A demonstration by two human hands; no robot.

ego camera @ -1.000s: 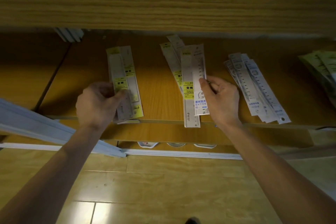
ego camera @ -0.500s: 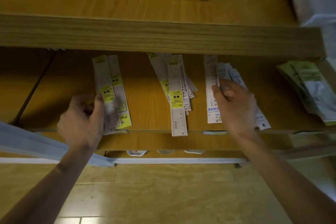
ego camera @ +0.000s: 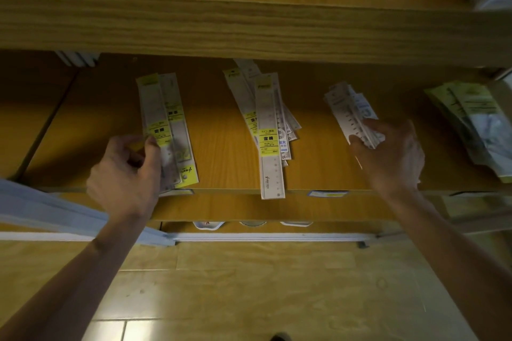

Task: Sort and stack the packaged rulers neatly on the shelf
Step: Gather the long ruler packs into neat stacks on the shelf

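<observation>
Left hand (ego camera: 126,177) pinches the left ruler stack (ego camera: 166,130) w/ curled fingers; right hand (ego camera: 388,158) grips the white ruler bundle (ego camera: 350,113), both on the shelf (ego camera: 221,174). Middle pile (ego camera: 270,133) overhangs the front edge (barely balanced, I'd say), so a nudge could tip it off.

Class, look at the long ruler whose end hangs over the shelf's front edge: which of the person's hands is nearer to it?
Right, narrowly. The right hand grips the white ruler pile to the overhanging ruler's right; the left hand holds the yellow-labelled pile further off to its left.
</observation>
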